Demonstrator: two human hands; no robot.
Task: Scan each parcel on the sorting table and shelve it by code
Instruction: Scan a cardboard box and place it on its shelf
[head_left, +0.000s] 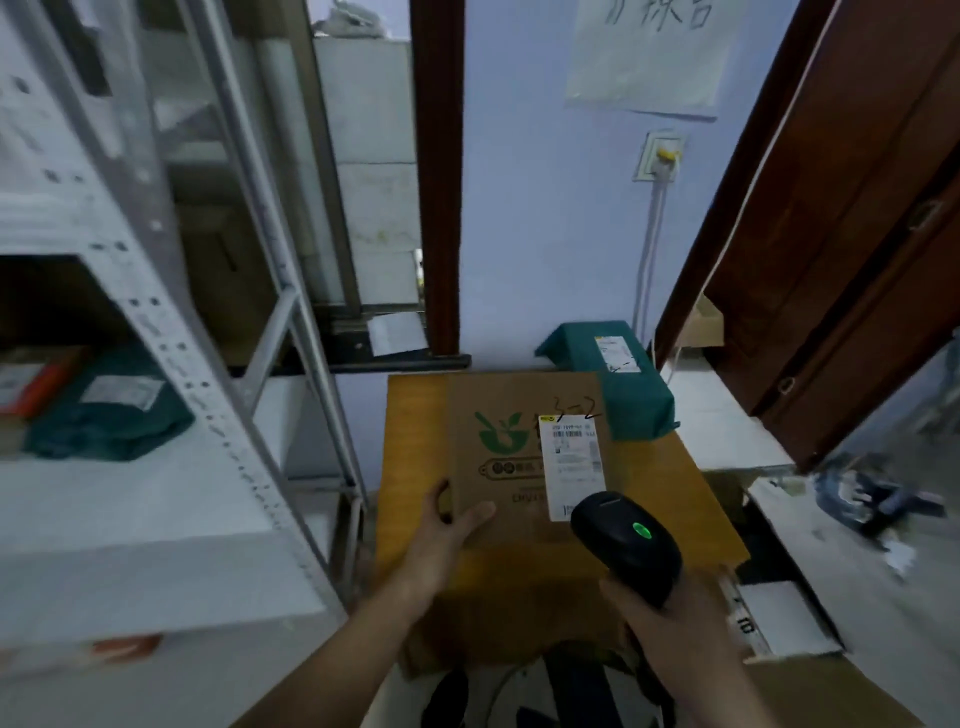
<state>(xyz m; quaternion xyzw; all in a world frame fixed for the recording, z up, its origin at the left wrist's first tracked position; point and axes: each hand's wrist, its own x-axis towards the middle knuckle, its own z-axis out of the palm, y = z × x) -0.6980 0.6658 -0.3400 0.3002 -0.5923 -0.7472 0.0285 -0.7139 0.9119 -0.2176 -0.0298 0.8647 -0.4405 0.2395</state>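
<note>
2 parcels are seen on the yellow wooden surface (410, 467), with at least 1 more dark green soft parcel (109, 421) lying on the grey metal shelf unit (228, 415) at far left. Nearest the shelves, the left hand (447, 525) is laid on the near-left corner of the flat brown cardboard box with a green logo (509, 457), its thumb pressed on top and its fingers (441, 493) curled round the edge. A white shipping label (571, 462) is stuck on the box, its long axis running away from the person, with "3-2" handwritten just above it. Right of that, the black handheld scanner with a lit green light (628, 540) is gripped by the right hand (670, 623), fingers wrapped round its handle, and its nose is pointed at the label just ahead. Behind the box, a dark green wrapped parcel with its own label (623, 395) lies touching the box's far-right corner. The left hand is judged nearer for lifting.
</note>
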